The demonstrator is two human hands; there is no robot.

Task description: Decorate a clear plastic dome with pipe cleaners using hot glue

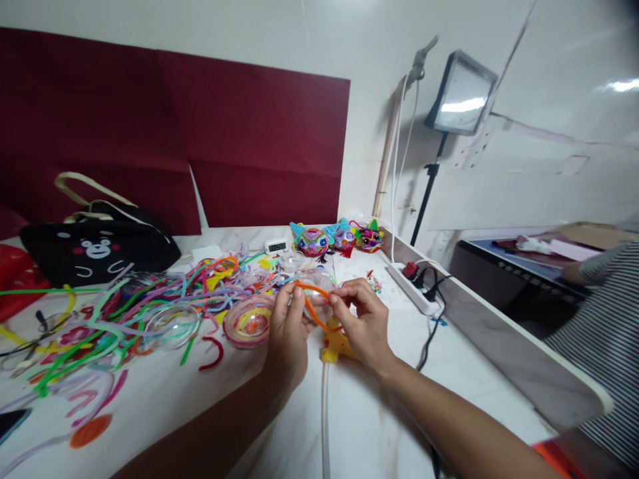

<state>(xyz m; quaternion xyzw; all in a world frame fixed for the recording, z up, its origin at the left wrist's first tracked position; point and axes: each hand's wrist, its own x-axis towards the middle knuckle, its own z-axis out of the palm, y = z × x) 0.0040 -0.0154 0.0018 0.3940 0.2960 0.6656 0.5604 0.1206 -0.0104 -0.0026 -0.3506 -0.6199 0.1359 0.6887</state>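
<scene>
In front of me my left hand [287,336] pinches one end of an orange pipe cleaner [313,311] between thumb and forefinger. Thumb and fingers of my right hand [362,319] are closed near its other end, and the strip bends in a curve between them. A clear plastic dome [319,279] shows behind the strip; whether my left fingers also touch it I cannot tell. Below the hands lies a yellow tool, likely a glue gun [335,347], with a white cord. Left of my left hand sits a clear dome lined with coloured rings [248,322].
Loose pipe cleaners [107,326] and another clear dome [174,326] cover the table's left side. Decorated fish-like balls [313,242] stand at the back. A power strip [413,289] lies at right by a raised edge. A person in a striped shirt [599,339] is beyond.
</scene>
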